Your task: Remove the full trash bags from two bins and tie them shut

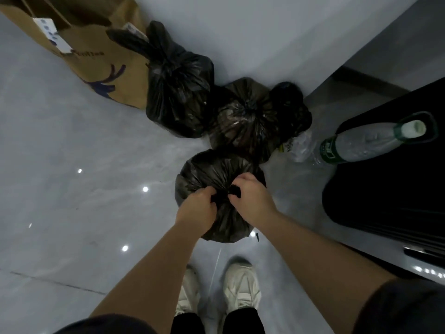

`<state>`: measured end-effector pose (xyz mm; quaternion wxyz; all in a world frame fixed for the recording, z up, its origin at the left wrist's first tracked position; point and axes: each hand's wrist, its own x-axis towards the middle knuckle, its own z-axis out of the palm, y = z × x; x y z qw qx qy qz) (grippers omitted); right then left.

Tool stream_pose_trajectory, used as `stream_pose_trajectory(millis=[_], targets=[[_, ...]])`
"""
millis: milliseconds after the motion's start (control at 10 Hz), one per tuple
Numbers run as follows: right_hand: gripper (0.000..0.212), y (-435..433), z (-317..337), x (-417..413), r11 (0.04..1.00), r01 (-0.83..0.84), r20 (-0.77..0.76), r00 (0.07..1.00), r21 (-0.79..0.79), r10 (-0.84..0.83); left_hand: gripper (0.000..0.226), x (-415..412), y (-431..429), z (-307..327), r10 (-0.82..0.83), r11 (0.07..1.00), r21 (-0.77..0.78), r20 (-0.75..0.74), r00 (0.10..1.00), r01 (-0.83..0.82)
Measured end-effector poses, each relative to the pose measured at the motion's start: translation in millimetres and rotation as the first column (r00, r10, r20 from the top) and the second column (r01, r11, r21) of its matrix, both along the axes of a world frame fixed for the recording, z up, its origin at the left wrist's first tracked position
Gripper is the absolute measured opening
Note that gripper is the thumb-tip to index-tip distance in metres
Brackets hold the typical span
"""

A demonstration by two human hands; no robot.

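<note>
Both-handed: left hand [199, 208], right hand [250, 194] pinch trash bag [212, 174] neck.

Thin black plastic film on the nearest bag [216, 174] at centre, crinkled and faintly shiny; same sheen on the middle bag [243, 121] and the upper bag [178, 92]. Now the floor [72, 165]: polished tile, glossy, mirroring spots of light. Upper left, a brown paper bag [96, 56], matt and creased. At right, a clear plastic bottle [361, 143], glossy and glinting.
</note>
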<state>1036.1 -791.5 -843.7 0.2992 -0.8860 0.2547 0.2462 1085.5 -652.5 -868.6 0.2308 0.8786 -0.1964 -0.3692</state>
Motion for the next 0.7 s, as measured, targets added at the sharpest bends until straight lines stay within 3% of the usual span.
stream_pose_trajectory(millis=[100,200,300,400,500,600,700], targets=[[0.036,-4,-12,1,1.0,0.02,-0.021,1.0,0.02,-0.02,0.042,-9,-6,-15,-0.088,0.996,0.001,-0.086,0.992,0.088],[0.053,-7,-8,-6,0.998,0.043,0.03,0.999,-0.055,-0.041,0.047,-10,-5,-13,-0.07,0.998,0.002,-0.019,0.997,0.07],[0.065,-4,-4,-23,0.986,0.019,0.035,0.999,-0.166,-0.013,0.057,-12,-3,-3,-0.105,0.977,0.198,0.127,0.986,0.079],[0.068,-2,-13,-31,0.998,0.035,-0.073,0.997,-0.051,-0.039,0.073,-10,-4,-3,-0.131,0.926,0.34,-0.121,0.984,0.165],[0.07,-12,-20,-25,0.989,0.087,-0.149,0.986,0.119,-0.069,0.073,1,-8,-8,-0.134,0.931,0.296,-0.265,0.955,0.213],[0.075,-21,-8,-15,0.977,0.164,-0.14,0.979,0.136,-0.145,0.074,10,-7,4,-0.128,0.932,0.295,-0.27,0.954,0.208],[0.076,-16,33,-8,0.884,0.377,-0.023,0.922,0.277,-0.386,0.081,10,3,27,-0.134,0.936,0.281,-0.274,0.952,0.212]])
